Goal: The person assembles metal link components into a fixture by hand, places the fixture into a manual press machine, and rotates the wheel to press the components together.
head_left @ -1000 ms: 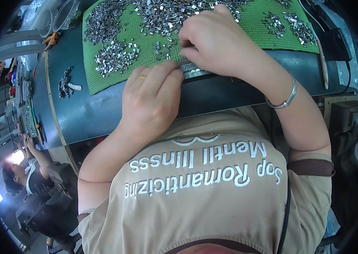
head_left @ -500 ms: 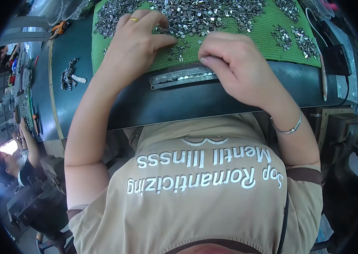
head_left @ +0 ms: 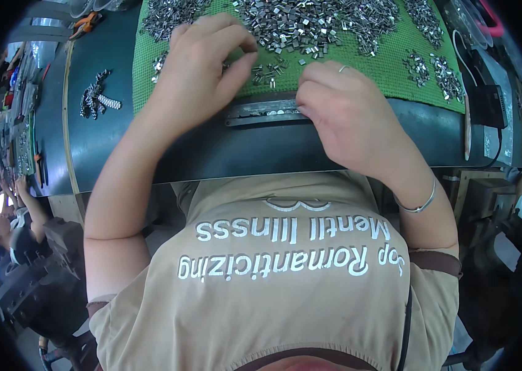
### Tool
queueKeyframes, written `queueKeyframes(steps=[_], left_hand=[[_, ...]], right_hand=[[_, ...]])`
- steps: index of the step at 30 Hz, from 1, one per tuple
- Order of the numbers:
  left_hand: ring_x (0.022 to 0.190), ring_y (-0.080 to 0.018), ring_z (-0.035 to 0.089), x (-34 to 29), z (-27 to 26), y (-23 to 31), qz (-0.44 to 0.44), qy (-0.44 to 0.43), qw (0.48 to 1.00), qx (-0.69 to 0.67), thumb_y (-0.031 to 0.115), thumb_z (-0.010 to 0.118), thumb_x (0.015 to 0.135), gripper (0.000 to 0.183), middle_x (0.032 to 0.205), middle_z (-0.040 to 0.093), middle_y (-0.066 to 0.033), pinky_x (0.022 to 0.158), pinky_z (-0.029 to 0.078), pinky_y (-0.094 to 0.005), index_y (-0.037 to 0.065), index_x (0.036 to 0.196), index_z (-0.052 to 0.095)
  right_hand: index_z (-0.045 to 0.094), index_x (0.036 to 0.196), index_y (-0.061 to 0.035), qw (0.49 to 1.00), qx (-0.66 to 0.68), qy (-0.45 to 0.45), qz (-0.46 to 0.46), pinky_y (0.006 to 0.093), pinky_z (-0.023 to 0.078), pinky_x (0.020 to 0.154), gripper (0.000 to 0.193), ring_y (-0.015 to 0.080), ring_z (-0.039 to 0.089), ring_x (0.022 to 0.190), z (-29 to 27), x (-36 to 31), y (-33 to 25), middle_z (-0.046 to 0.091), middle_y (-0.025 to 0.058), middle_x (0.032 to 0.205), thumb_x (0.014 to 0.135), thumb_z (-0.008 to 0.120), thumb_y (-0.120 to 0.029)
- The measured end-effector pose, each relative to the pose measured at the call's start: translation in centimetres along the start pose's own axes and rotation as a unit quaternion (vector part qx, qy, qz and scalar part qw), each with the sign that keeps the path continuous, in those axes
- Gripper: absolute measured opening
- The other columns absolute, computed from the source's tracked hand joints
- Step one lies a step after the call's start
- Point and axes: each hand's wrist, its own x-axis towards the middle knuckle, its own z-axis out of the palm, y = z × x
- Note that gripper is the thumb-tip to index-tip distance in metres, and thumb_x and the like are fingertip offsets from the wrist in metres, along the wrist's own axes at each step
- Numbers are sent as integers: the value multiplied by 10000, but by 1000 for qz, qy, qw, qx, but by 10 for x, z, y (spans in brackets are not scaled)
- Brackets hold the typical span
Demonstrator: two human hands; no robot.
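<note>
A narrow metal bar fixture (head_left: 245,120) lies along the near edge of a green woven mat (head_left: 248,91), with a row of small shiny pieces in its groove. My right hand (head_left: 350,114) is closed over the fixture's right end, thumb and fingertips pressed together; anything between them is hidden. Above the mat, left of centre, my left hand (head_left: 202,68) is curled, with index finger and thumb drawn together beside the small metal parts. Whatever it pinches is too small to make out. A big heap of small metal parts (head_left: 292,28) covers the mat's far side.
A metal-link strap (head_left: 97,99) lies on the dark table (head_left: 103,148) at left, with orange-handled pliers (head_left: 87,23) farther back. Smaller part piles (head_left: 446,77) sit on the mat's right. Beyond are a black box with a cable (head_left: 491,102) and, far left, another person (head_left: 14,229).
My right hand has come down onto the right end of the fixture. My left hand has drawn its index finger and thumb into a curl near the parts. The whole view has shifted slightly.
</note>
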Motion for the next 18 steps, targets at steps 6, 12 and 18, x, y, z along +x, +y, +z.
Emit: queueKeyframes(steps=[6,12,18], left_hand=[[867,-257,663,-17,6,50,-90,15,965,-244,-30,685,797,115,914,681,-115,785,507,-324,-7,899,639],[801,-253,612,-25,26,61,-60,70,981,-170,33,703,759,129,893,645,-50,711,407,-377,64,854,622],[839,-229,615,-28,24,67,28,61,997,-40,83,725,719,196,970,648,-37,773,403,-374,85,899,650]], right_hand=[[620,752,-15,980,-175,-12,-89,369,458,726,101,253,579,834,2,-20,-4,568,75,819,751,607,-115],[626,1131,12,993,-110,36,-15,405,445,872,484,292,563,1025,4,-46,-5,599,124,1140,688,744,-142],[588,1205,-3,995,-40,88,27,429,424,943,586,327,547,1114,7,-58,-3,578,133,1206,670,790,-134]])
